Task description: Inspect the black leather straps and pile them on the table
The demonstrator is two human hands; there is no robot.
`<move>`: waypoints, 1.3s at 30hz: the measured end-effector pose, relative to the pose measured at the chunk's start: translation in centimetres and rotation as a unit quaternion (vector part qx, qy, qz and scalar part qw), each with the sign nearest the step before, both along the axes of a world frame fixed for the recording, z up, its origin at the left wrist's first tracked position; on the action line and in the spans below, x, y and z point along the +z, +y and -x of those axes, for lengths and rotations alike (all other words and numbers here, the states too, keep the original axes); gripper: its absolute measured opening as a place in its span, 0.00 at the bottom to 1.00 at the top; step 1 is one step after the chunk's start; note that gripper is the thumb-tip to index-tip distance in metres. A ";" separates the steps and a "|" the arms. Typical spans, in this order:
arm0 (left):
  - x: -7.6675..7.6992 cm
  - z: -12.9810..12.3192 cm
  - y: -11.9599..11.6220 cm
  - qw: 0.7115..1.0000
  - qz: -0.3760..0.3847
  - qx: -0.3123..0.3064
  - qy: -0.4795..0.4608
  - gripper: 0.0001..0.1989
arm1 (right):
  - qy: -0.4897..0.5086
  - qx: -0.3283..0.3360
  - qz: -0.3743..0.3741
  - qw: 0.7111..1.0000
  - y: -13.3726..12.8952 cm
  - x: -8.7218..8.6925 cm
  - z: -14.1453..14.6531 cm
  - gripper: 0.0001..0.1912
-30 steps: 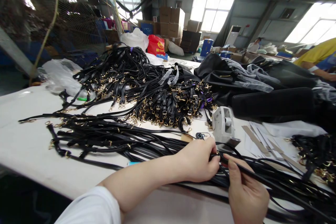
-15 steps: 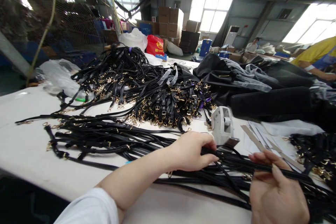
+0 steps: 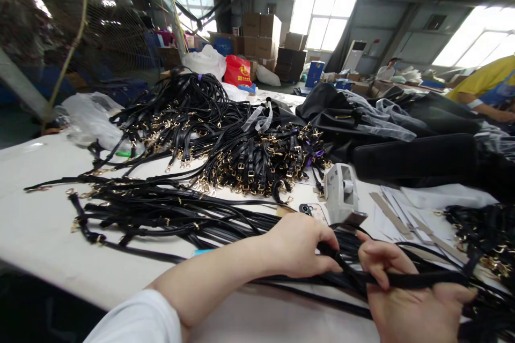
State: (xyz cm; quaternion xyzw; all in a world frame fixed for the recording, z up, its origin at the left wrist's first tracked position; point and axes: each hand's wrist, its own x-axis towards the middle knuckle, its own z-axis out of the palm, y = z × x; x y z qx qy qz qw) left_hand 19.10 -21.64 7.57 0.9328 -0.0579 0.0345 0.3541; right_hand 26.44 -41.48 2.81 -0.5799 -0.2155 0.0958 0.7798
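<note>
A black leather strap (image 3: 426,280) runs across both hands above the right part of the table. My left hand (image 3: 295,246) is closed, its thumb and fingers pinching the strap's near end. The strap lies over the fingers of my right hand (image 3: 414,300), which is palm up with the index finger and thumb bent around it. Under and beside the hands, several long black straps (image 3: 153,220) with gold-coloured clasps lie side by side along the white table (image 3: 52,225). A phone (image 3: 311,211) is partly visible just beyond my left hand.
Behind lie heaped straps with gold buckles (image 3: 257,161). A white tabletop device (image 3: 341,193) stands beyond my hands. Paper strips (image 3: 392,214), black bags (image 3: 414,158) and another strap pile (image 3: 483,246) are at right. A person in a yellow top (image 3: 488,83) is at the far right.
My left hand has moved slightly right and down. My right hand has shifted left, its fingers now curled around the strap. The phone has come into view behind my left hand.
</note>
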 end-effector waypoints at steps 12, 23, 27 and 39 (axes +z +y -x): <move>-0.4 0.2 -0.6 0.985 0.160 -0.012 -0.058 0.14 | -0.148 -0.169 0.151 0.963 0.6 -2.1 -0.3 0.14; -0.8 0.2 -1.4 0.984 0.156 -0.011 -0.082 0.16 | -0.239 -0.075 0.203 0.947 1.4 -1.2 -0.2 0.18; -0.8 0.1 -1.6 0.992 0.114 0.005 -0.056 0.15 | -0.216 -0.114 0.197 0.950 1.5 -1.9 0.1 0.16; -1.7 -0.3 -1.8 0.982 0.171 0.005 -0.082 0.18 | -0.253 -0.070 0.200 0.944 1.3 -1.5 0.0 0.20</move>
